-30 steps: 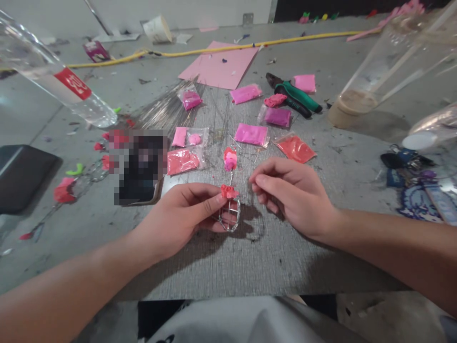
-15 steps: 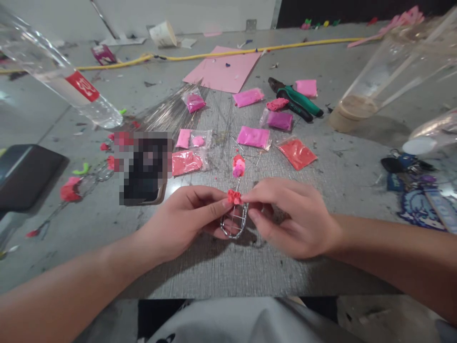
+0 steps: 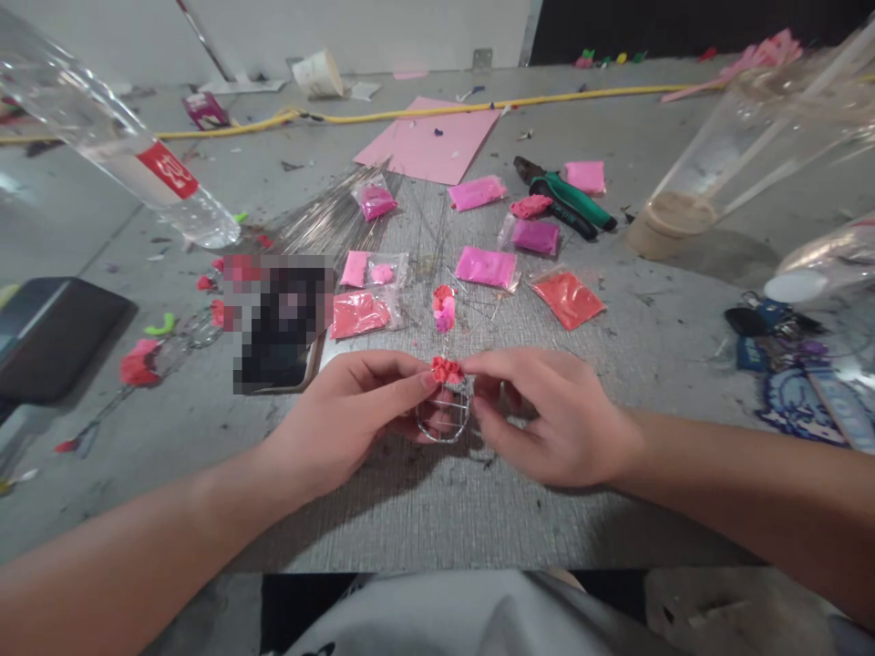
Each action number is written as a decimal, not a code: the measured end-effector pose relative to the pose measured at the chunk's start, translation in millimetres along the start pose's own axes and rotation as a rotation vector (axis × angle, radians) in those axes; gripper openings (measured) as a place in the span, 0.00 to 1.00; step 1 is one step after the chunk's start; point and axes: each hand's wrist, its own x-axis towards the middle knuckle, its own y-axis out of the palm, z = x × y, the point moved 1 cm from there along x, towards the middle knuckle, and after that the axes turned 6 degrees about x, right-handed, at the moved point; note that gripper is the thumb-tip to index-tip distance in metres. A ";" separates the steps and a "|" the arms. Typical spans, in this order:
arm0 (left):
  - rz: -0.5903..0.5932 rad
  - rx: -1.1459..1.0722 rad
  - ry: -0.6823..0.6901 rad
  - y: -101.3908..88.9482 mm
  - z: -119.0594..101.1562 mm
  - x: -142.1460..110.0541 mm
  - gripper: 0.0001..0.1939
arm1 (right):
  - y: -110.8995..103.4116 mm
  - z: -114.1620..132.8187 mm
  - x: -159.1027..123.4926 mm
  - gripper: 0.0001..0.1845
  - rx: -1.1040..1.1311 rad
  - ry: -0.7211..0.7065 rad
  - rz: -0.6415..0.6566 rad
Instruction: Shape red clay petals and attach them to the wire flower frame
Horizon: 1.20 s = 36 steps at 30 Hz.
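Note:
My left hand [image 3: 362,401] is closed on a small wire frame [image 3: 444,428], with the thumb against the red clay [image 3: 447,369] on its upper part. The frame has a rounded loop with cross wires at the bottom. A twisted stem rises from it to a pink, red and purple clay piece [image 3: 444,310] at the top. Curled in from the other side, my right hand [image 3: 553,415] has its index fingertip on the right end of the red clay. Its thumb lies by the loop's right edge; the contact there is partly hidden.
Several clay packets, including a red one [image 3: 569,297] and a magenta one [image 3: 487,266], lie beyond my hands. Around them are green-handled pliers [image 3: 567,196], loose wires [image 3: 334,219], a phone [image 3: 287,328], a water bottle [image 3: 170,173], a plastic cup [image 3: 676,219] and keys [image 3: 772,319].
My right hand has moved left, from apart beside the frame to touching its red clay. My left hand keeps its hold. The view has shifted slightly.

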 end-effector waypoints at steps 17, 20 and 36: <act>-0.263 1.379 0.692 -33.8 -6.1 17.6 0.11 | -1.9 -35.3 10.7 0.10 -0.169 0.323 0.043; -0.400 1.398 0.767 -45.8 -15.6 21.0 0.13 | -4.5 -39.7 14.2 0.21 -0.193 0.311 0.029; -0.360 1.633 0.752 -58.9 -21.9 29.9 0.15 | -8.1 -42.9 20.5 0.17 -0.321 0.222 -0.045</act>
